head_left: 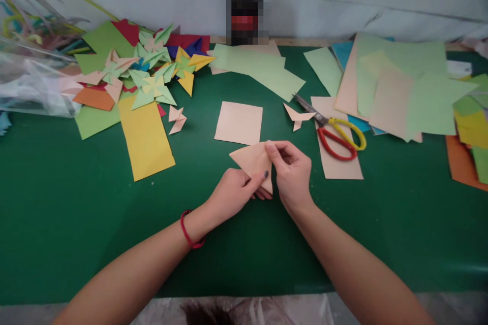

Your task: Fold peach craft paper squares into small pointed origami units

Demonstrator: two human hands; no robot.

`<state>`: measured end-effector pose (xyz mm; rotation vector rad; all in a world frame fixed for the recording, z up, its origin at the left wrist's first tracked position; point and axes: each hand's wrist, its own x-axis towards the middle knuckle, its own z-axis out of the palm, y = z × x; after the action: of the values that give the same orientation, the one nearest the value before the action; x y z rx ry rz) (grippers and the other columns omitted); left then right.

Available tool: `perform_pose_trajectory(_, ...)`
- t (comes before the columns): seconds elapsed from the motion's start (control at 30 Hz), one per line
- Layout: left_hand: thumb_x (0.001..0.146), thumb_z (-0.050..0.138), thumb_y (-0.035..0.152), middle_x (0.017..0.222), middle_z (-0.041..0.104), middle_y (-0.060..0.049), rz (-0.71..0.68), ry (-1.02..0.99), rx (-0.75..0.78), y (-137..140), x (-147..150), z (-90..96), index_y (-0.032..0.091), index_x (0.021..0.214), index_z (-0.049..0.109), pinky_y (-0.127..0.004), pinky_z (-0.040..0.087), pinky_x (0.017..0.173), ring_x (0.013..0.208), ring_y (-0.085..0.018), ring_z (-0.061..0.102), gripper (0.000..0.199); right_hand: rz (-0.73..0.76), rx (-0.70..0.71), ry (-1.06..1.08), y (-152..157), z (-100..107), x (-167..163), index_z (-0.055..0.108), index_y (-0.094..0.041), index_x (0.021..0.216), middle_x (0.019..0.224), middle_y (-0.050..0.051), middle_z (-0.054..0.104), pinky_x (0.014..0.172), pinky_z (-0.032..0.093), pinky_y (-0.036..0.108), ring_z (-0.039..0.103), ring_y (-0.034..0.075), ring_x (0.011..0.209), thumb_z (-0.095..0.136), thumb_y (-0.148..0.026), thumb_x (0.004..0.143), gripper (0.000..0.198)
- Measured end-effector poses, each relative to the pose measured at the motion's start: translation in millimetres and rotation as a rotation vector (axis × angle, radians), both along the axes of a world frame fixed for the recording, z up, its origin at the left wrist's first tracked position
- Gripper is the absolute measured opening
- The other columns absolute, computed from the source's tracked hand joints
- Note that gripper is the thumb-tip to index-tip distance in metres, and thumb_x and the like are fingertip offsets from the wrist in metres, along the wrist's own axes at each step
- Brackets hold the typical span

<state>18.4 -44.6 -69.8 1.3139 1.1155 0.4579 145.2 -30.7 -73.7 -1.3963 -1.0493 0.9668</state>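
A pale pink sheet of paper folded into a triangle (251, 158) is held up between both hands above the green table. My left hand (238, 187) grips its lower part, thumb on top and fingers underneath. At its upper right corner, my right hand (292, 170) pinches the edge between thumb and fingertips. Just beyond lies a flat pink paper square (239, 123). Two small folded pink pieces rest on the table, one (177, 120) to the left and another (298, 116) to the right, by the tips of the scissors.
Scissors (331, 129) with red and yellow handles lie on a pink strip (339, 162). A yellow sheet (147, 142) and folded paper stars (154, 86) are at left. Loose green and pink sheets (400, 86) pile up at right. A clear plastic bag (38, 81) sits far left.
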Motion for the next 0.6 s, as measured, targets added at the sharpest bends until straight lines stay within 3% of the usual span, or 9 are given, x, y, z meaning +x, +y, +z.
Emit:
perform_pose_trajectory(0.27, 0.085, 0.041, 0.054, 0.046, 0.061, -0.004, 0.019, -0.014, -0.088, -2.4, 0.3, -1.5, 0.013, 0.056, 0.062, -0.022, 0.048, 0.054, 0.045, -0.012, 0.059, 0.055, -0.007, 0.004, -0.096, -1.0, 3.2, 0.1, 0.062, -0.019, 0.073, 0.067, -0.001, 0.060, 0.058, 0.044, 0.024, 0.055, 0.012, 0.063, 0.059, -0.034, 0.080, 0.017)
perform_pose_trajectory(0.47, 0.087, 0.045, 0.045, 0.067, 0.069, -0.006, 0.084, -0.076, 0.059, 1.1, -1.9, -1.0, 0.013, 0.072, 0.067, -0.023, 0.050, 0.056, 0.058, -0.014, 0.063, 0.041, 0.028, 0.066, -0.164, -1.2, 6.4, 0.8, 0.062, -0.020, 0.075, 0.069, -0.001, 0.061, 0.059, 0.043, 0.025, 0.055, 0.012, 0.064, 0.057, -0.030, 0.082, 0.014)
perform_pose_trajectory(0.6, 0.086, 0.048, 0.044, 0.065, 0.069, -0.005, 0.224, 0.022, 0.138, 4.8, -4.8, 0.2, 0.015, 0.059, 0.064, -0.024, 0.050, 0.058, 0.059, -0.014, 0.064, 0.043, 0.033, 0.085, -0.239, -1.2, 7.7, 0.8, 0.061, -0.020, 0.075, 0.069, 0.000, 0.060, 0.058, 0.043, 0.026, 0.054, 0.013, 0.063, 0.055, -0.030, 0.083, 0.015)
